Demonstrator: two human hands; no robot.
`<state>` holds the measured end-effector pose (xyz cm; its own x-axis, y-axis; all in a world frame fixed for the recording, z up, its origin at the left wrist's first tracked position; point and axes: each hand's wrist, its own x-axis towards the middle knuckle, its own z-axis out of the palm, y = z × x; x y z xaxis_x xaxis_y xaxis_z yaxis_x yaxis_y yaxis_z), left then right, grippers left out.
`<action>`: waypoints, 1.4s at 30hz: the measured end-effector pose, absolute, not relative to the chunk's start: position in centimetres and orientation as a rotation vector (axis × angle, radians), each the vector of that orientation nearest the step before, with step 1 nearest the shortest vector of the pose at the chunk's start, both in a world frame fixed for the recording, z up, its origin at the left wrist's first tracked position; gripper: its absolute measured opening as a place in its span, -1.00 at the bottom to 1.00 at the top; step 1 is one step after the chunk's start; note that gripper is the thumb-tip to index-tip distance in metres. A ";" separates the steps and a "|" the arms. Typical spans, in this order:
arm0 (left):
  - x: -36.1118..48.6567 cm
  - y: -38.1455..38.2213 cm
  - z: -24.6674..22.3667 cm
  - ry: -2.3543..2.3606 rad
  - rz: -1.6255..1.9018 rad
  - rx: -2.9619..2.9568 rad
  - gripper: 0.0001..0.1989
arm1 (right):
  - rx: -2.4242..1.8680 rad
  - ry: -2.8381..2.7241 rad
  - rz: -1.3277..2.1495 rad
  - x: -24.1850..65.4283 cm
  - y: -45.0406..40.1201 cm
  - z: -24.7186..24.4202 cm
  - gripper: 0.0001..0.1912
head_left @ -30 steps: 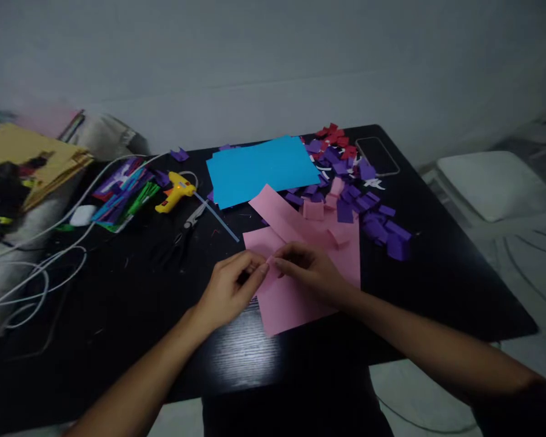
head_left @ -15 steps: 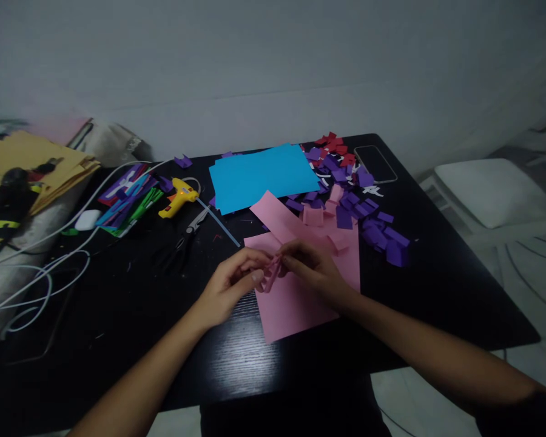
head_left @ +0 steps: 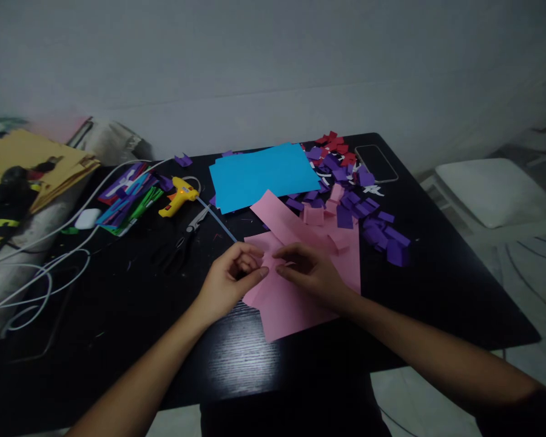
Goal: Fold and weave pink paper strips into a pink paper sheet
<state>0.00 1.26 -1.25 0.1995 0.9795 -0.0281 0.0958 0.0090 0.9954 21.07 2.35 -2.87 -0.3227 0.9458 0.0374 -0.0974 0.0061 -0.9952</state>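
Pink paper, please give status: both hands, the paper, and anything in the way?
Left hand, right hand close together at small pink piece; grip unclear. Large pink sheet flat beneath. Pink strip overlaps its far side.

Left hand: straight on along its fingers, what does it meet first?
Likely the right hand, whose fingertips face it across a narrow gap over the pink sheet; exact depth is unclear.

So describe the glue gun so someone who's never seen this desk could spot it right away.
On the black table, find the blue sheets near the wall. Just left of them lies the glue gun, a pale stick poking out of it. Its yellow body sets it apart from the dark-handled tool beside it.
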 end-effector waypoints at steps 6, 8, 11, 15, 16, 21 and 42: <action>-0.3 1.4 -1.1 1.123 0.954 1.484 -0.80 | -0.895 -1.330 1.532 21.1 2.6 -3.0 -0.69; -0.4 1.4 -1.2 1.097 0.937 1.474 -0.79 | -0.890 -1.332 1.555 21.1 2.7 -3.0 -0.67; -0.4 1.4 -1.4 1.041 0.926 1.421 -0.78 | -0.903 -1.347 1.568 21.1 2.7 -2.9 -0.65; -0.2 1.3 -1.6 0.956 0.924 1.354 -0.72 | -0.896 -1.333 1.586 21.0 2.8 -3.0 -0.66; -0.2 1.3 -1.6 0.942 0.931 1.349 -0.70 | -0.900 -1.330 1.587 21.0 2.8 -3.0 -0.67; -0.3 1.2 -1.9 0.992 0.941 1.459 -0.66 | -0.923 -1.330 1.617 20.9 2.7 -3.2 -0.68; 0.0 1.1 -2.0 1.045 0.961 1.364 -0.75 | -0.970 -1.423 1.473 20.7 2.3 -3.1 -0.69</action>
